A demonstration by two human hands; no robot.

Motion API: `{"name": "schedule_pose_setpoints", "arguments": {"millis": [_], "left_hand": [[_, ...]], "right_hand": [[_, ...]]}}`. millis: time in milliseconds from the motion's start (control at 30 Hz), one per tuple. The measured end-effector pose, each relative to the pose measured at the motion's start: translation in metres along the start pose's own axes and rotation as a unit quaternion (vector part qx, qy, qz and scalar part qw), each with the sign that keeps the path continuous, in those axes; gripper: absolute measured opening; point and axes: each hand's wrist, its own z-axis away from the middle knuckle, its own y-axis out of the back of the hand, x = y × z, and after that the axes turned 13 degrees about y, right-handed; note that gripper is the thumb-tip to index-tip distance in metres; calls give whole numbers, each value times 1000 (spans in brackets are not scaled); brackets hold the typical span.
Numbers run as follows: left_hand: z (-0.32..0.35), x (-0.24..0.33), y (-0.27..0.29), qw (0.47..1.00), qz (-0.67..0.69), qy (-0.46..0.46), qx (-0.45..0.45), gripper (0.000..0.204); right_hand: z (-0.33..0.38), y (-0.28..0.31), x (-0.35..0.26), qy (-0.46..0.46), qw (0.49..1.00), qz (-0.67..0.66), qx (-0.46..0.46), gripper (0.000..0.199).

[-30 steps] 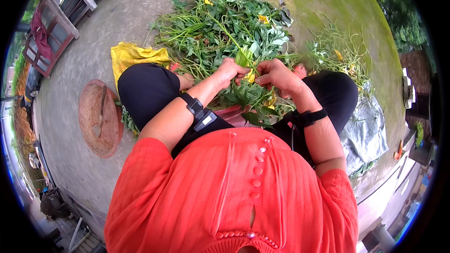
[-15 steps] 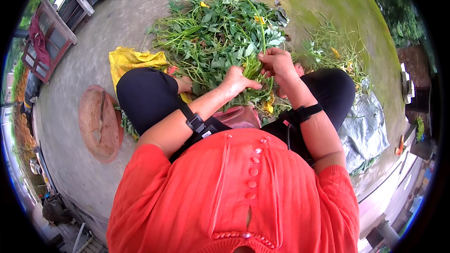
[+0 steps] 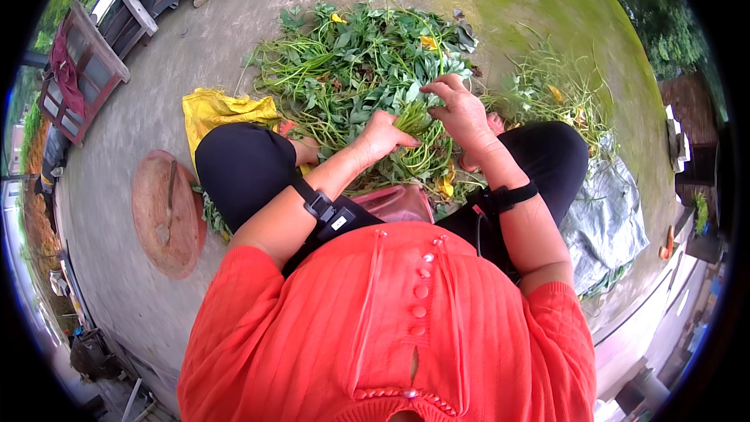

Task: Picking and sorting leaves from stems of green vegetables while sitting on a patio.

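My left hand [image 3: 381, 135] is closed round a small bunch of green stems [image 3: 412, 118], which stick out past the thumb. Just right of that bunch is my right hand [image 3: 462, 113], its thumb and forefinger parted, with nothing visible between them. Beyond both hands spreads a large heap of leafy green vines [image 3: 351, 62], with a few yellow leaves mixed in. Under the hands lie more loose stems and a yellowed leaf [image 3: 446, 181]. The fingers of my left hand are partly hidden behind its back.
Left of my knee are a yellow sack [image 3: 226, 113] and a round reddish basin [image 3: 148, 219] with a long-handled tool in it. Thin stripped stems [image 3: 558, 82] lie at the right, above a silvery sheet [image 3: 605, 207]. A pinkish plastic piece [image 3: 394, 205] sits between my legs.
My right thumb and forefinger have come apart from the stem they were pinching. My left hand keeps its hold on the bunch and has barely moved.
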Motion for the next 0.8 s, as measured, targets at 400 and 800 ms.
{"name": "schedule_pose_setpoints", "arguments": {"millis": [400, 800], "left_hand": [[9, 8, 5, 985, -3, -172, 18, 31], [33, 36, 48, 986, -64, -140, 60, 25]], "right_hand": [[1, -16, -12, -94, 983, 103, -121, 17], [-1, -5, -24, -58, 995, -52, -57, 16]]}}
